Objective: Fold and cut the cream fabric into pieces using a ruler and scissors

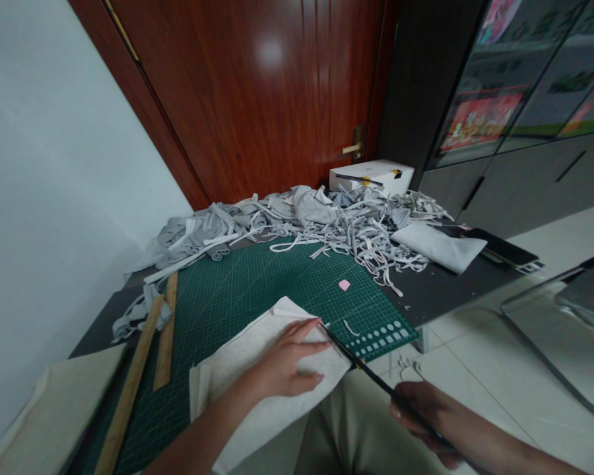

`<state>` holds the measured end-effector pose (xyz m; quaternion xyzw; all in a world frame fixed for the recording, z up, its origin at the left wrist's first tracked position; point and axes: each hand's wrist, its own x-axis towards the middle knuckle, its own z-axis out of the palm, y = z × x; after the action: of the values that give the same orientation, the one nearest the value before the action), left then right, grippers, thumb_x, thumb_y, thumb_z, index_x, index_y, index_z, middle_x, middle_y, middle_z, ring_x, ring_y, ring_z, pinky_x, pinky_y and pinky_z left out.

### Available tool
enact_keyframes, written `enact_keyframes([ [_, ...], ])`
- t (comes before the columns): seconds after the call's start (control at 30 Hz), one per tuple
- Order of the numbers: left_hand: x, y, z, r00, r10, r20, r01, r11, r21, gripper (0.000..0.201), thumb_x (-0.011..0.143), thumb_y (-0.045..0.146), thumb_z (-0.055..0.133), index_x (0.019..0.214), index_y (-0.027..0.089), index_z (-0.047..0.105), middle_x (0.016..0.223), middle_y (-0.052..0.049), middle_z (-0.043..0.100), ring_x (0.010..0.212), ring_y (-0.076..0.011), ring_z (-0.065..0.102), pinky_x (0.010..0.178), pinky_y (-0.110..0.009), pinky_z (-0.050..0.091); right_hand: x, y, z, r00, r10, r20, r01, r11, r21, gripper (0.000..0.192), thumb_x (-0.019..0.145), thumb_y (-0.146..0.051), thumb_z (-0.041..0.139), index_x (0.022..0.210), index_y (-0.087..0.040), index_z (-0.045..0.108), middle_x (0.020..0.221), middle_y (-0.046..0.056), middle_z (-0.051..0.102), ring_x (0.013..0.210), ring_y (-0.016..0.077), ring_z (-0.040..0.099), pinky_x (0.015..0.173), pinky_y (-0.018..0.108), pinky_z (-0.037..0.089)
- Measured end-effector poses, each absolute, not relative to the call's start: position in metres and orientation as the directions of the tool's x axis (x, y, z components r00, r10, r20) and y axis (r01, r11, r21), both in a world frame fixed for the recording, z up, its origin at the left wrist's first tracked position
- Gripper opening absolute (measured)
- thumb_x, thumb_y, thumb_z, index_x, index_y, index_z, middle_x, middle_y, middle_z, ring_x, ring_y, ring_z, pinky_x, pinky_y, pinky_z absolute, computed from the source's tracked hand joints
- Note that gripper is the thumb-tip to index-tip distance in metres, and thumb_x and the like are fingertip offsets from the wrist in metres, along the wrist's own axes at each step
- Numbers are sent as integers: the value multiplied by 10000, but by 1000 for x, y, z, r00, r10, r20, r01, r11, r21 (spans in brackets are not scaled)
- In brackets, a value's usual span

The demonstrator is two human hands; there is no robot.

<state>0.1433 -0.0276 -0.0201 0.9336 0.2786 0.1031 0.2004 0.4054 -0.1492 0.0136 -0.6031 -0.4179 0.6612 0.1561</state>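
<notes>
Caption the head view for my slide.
Left hand on pale cloth over a green mat; right hand holding a long dark tool at the cloth's edge.

The left hand (294,359) lies spread out on a pale cloth (242,353). The right hand (428,412) holds a long black tool (376,378), maybe scissors, with its tip by the cloth's edge. A green mat (218,297) is underneath. Gray scraps (356,227) pile up behind.

No text, label, brand, number or sign can be read on anything here.
</notes>
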Motion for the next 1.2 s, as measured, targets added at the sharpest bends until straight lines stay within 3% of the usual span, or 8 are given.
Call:
enact_keyframes([
  [0.47, 146, -25, -9, 824, 566, 18, 490, -729, 477, 601, 707, 306, 724, 1288, 280, 571, 1550, -63, 222, 1368, -323, 306, 1095, -456, 314, 406, -151, 10, -221, 724, -653, 272, -597, -755, 231, 712, -399, 541, 725, -202, 422, 599, -65, 375, 451, 44, 304, 376, 168, 181],
  [0.67, 145, -18, 5, 846, 533, -10, 464, -726, 507, 540, 706, 304, 730, 1232, 261, 613, 1512, -68, 302, 1334, -320, 361, 1091, -447, 329, 405, -149, 16, -184, 690, -700, 311, -635, -707, 194, 732, -368, 525, 763, -198, 436, 611, -64, 395, 451, 41, 309, 383, 165, 175],
  [0.87, 143, -8, -14, 786, 590, 185, 441, -745, 501, 304, 770, 156, 589, 1066, 211, 629, 1244, -82, 527, 1185, -226, 487, 1021, -356, 421, 409, -147, 10, -242, 654, -717, 314, -646, -696, 197, 768, -400, 481, 783, -210, 431, 575, -77, 370, 411, 37, 283, 380, 176, 122],
  [1.0, 147, -9, -28, 763, 598, 244, 515, -791, 330, 304, 814, 47, 426, 1030, 190, 585, 1166, -81, 557, 1104, -201, 534, 973, -353, 464, 410, -148, 8, -248, 657, -712, 284, -653, -702, 186, 793, -392, 468, 777, -210, 433, 557, -80, 359, 398, 36, 265, 380, 182, 107],
  [1.1, 151, -14, -31, 780, 573, 254, 556, -819, 140, 278, 826, 55, 428, 1023, 166, 590, 1095, -101, 585, 1052, -233, 553, 925, -386, 493, 410, -149, 7, -244, 654, -717, 260, -668, -697, 175, 806, -375, 465, 776, -204, 443, 565, -76, 365, 404, 32, 266, 387, 176, 120],
  [1.2, 153, -17, -31, 787, 545, 290, 554, -830, 58, 252, 861, 100, 433, 1036, 160, 604, 1061, -107, 608, 1024, -241, 564, 897, -392, 506, 410, -150, 4, -222, 635, -740, 250, -696, -673, 183, 809, -388, 480, 799, -206, 465, 565, -73, 378, 404, 34, 284, 387, 172, 121],
])
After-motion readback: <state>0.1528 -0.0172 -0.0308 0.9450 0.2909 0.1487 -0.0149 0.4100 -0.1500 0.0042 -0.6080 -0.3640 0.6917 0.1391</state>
